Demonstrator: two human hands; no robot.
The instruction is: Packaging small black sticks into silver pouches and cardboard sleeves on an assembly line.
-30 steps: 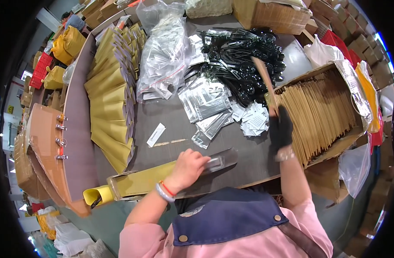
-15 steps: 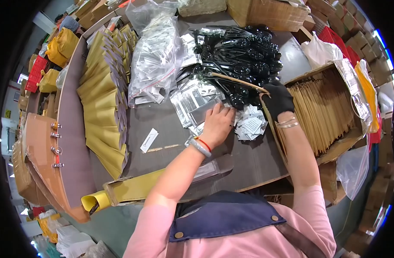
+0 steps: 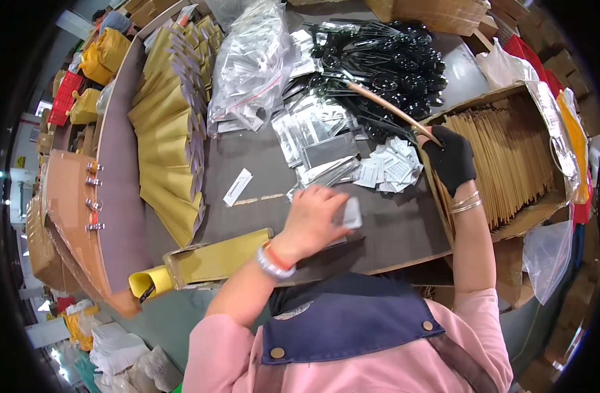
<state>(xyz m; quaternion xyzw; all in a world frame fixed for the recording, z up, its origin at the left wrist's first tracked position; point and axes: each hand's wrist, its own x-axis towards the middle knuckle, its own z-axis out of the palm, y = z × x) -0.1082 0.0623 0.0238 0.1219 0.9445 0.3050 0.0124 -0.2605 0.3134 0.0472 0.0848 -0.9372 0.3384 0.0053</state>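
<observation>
Near the table's front, my left hand [image 3: 316,221] is closed on a small whitish packet [image 3: 353,213], slightly blurred by motion. My right hand [image 3: 449,157], in a black glove, grips one end of a slim tan stick [image 3: 388,106] at the left edge of a cardboard box [image 3: 439,226]. The stick points up and left over a heap of black plastic spoons [image 3: 391,72]. Between my hands and the spoons lie silvery flat packets [image 3: 313,141] and a pile of small white packets [image 3: 391,165]. Upright brown strips [image 3: 496,164] fill the box.
A fanned row of gold sleeves [image 3: 165,131] stands at the left beside a clear bag of white packets [image 3: 251,72]. One white packet [image 3: 238,187] lies alone on the table. A yellow trough [image 3: 224,257] runs along the front edge. Another carton [image 3: 424,16] stands at the back.
My left hand has come back from the silvery packets toward me, now with a small packet. My right hand still holds the stick; the view has shifted slightly.
</observation>
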